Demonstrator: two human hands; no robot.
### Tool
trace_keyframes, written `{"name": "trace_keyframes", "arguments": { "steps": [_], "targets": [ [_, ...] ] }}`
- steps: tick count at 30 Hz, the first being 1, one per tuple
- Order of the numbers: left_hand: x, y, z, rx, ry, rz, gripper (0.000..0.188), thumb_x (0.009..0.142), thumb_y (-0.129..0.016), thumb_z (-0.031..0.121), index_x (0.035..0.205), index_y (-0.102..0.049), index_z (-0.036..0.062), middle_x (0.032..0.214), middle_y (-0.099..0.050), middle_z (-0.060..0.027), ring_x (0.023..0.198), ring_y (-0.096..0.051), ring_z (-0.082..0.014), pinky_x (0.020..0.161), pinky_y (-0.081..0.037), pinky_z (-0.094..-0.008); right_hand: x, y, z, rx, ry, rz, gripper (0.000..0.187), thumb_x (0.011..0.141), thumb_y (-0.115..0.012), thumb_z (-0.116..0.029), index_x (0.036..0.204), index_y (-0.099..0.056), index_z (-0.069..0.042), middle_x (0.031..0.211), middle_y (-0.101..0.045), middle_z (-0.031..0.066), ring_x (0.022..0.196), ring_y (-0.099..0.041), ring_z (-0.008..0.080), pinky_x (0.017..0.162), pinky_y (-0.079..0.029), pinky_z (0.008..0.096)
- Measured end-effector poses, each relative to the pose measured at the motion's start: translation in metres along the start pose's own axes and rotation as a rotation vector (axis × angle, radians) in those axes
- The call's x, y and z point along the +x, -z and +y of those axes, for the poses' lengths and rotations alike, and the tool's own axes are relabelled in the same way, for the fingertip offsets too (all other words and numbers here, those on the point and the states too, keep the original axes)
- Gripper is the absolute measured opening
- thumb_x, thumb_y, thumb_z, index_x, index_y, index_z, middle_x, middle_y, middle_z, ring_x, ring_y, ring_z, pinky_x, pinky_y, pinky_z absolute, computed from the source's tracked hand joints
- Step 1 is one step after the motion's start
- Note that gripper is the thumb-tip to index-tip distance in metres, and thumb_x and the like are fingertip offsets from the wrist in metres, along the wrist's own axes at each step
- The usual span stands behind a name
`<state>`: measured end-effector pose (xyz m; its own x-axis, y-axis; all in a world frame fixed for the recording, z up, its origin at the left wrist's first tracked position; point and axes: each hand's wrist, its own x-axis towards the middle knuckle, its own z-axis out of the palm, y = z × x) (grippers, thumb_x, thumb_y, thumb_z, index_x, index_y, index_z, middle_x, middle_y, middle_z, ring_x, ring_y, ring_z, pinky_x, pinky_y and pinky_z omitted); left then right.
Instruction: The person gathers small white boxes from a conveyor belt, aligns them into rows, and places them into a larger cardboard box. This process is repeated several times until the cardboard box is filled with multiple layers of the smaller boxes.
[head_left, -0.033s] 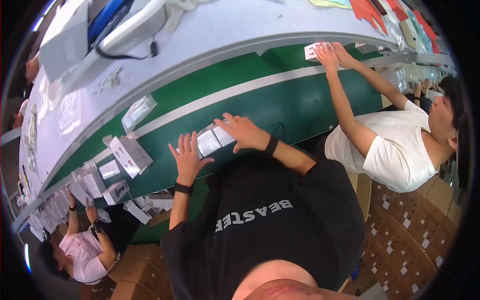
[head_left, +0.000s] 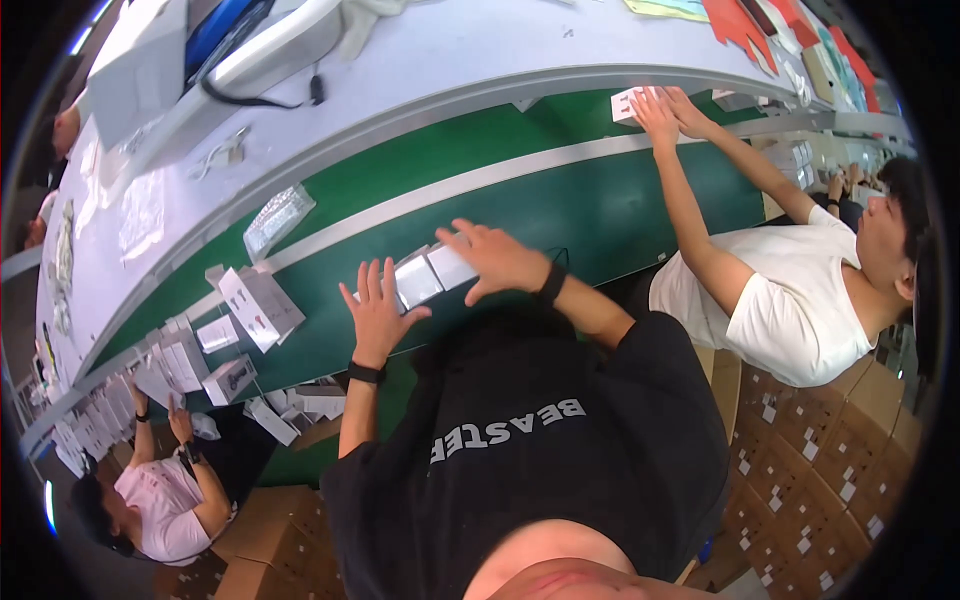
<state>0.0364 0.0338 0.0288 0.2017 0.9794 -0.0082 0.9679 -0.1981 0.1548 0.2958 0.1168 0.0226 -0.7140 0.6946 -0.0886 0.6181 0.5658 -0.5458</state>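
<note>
Small white boxes [head_left: 416, 283] lie side by side in a short row on the green work surface in front of me. At the row's left end is my left hand [head_left: 378, 318], fingers spread and pointing away from me; it seems to touch the end box, though the contact is partly hidden. My right hand [head_left: 502, 264] is over the row's right end with its fingers apart, slightly blurred. It covers part of the right-hand white box [head_left: 452, 266]. Neither hand is closed round anything.
White cartons [head_left: 258, 308] and more boxes stand to the left, near a co-worker in pink [head_left: 170, 505]. At right, a co-worker's hands [head_left: 660, 110] rest on a white box. Clear plastic packaging [head_left: 278, 220] lies beyond the metal rail [head_left: 420, 200]. Brown cartons [head_left: 800, 470] fill the lower right.
My right hand has shifted slightly right and its fingers have lifted a little, showing more of the right-hand box. My left hand has hardly moved.
</note>
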Motion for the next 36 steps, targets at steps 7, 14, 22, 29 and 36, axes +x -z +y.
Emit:
{"name": "trace_keyframes", "arguments": {
  "steps": [7,14,22,29,36],
  "targets": [
    [0.016,-0.044,0.017,-0.123,0.080,0.182,0.068,0.085,-0.070,0.052,0.136,-0.054,0.0100,0.138,-0.053,-0.0126,0.133,-0.045,-0.0314,0.114,-0.022,-0.0617,0.077,0.124,0.165,-0.454,-0.406,0.193,0.030,0.082,-0.056,-0.015,0.108,-0.069,-0.008,0.103,-0.068,0.0227,0.102,-0.063,0.0416,0.081,-0.053,0.0532],
    [0.025,-0.044,0.018,-0.159,0.069,0.293,0.057,0.085,-0.069,0.053,0.124,-0.063,0.0104,0.133,-0.057,-0.0125,0.129,-0.049,-0.0306,0.111,-0.029,-0.0544,0.097,0.102,0.330,-0.398,-0.488,0.185,0.045,0.092,-0.054,-0.032,0.130,-0.062,-0.010,0.138,-0.058,0.0182,0.131,-0.050,0.0379,0.113,-0.037,0.0457],
    [0.020,-0.045,0.015,-0.203,0.135,0.326,0.053,0.085,-0.068,0.054,0.116,-0.065,0.0106,0.125,-0.059,-0.0113,0.123,-0.052,-0.0285,0.108,-0.033,-0.0514,0.110,0.086,0.235,-0.524,-0.517,0.095,0.049,0.080,-0.069,-0.030,0.122,-0.061,-0.005,0.124,-0.061,0.0244,0.116,-0.057,0.0441,0.096,-0.049,0.0506],
    [0.024,-0.046,0.017,-0.230,0.058,0.373,0.051,0.084,-0.068,0.053,0.112,-0.065,0.0104,0.114,-0.061,-0.0084,0.115,-0.055,-0.0249,0.105,-0.036,-0.0491,-0.014,0.074,0.066,-0.135,-0.406,0.349,0.083,0.065,-0.086,-0.020,0.134,-0.044,-0.004,0.134,-0.051,0.0185,0.120,-0.054,0.0408,0.097,-0.049,0.0463],
    [0.015,-0.050,0.010,-0.216,0.061,0.376,0.050,0.084,-0.069,0.052,0.112,-0.065,0.0100,0.113,-0.062,-0.0079,0.113,-0.056,-0.0245,0.104,-0.037,-0.0480,-0.027,-0.007,0.019,-0.026,-0.225,0.076,0.086,0.059,-0.088,-0.014,0.134,-0.046,-0.006,0.135,-0.050,0.0156,0.121,-0.053,0.0387,0.095,-0.050,0.0451]
  ]
}}
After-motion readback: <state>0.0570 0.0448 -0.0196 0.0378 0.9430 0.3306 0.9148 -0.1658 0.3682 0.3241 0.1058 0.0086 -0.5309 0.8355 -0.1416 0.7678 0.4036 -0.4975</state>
